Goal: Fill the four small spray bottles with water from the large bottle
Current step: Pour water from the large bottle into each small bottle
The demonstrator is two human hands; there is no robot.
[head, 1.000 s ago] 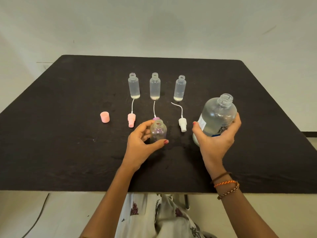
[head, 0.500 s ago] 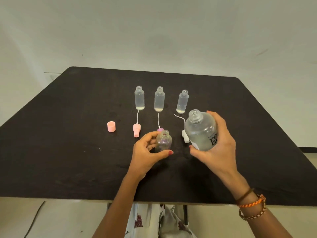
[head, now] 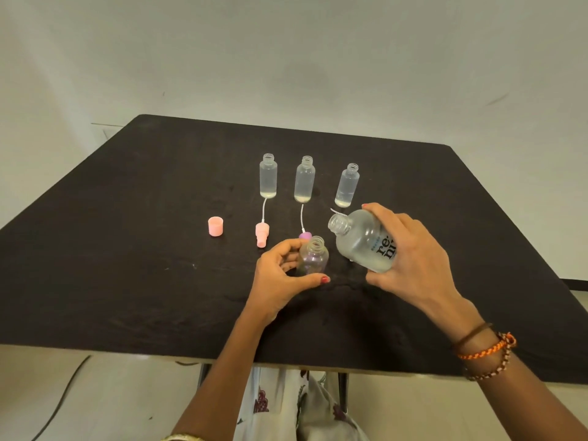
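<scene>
Since a second ago the large bottle (head: 366, 240) has swung from the table's right side in toward the middle and now tilts, its open mouth aimed at ten o'clock, just above and to the right of the near small bottle (head: 313, 256). Right hand (head: 410, 259) wraps its fingers and thumb round the big bottle's lower body, label showing. Left hand (head: 280, 275) cups the near small bottle, thumb in front and fingers behind, holding it upright on the black table (head: 127, 249). At twelve o'clock from it stand three more small bottles, uncapped, in a row: left (head: 268, 176), middle (head: 304, 179), right (head: 347, 186). Between the row and the hands lie a pink spray head (head: 262, 233) with its tube and a purple spray head (head: 304, 235), partly hidden. At nine o'clock sits a pink cap (head: 215, 226).
</scene>
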